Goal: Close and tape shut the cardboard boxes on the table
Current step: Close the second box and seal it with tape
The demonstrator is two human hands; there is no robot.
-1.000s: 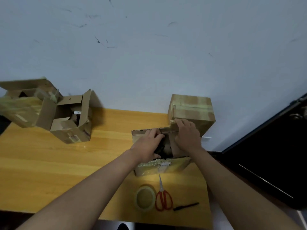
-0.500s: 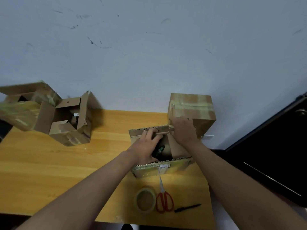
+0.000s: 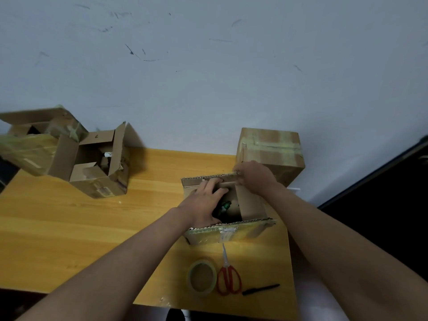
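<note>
Head view: my left hand lies flat on the left flap of the open box; my right hand pinches its far flap. Risk, I judge: flaps spring up while I reach back for the tape roll.

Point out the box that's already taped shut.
The box against the wall, just behind the right hand: its flaps are down under tape. The other three stand open.
</note>
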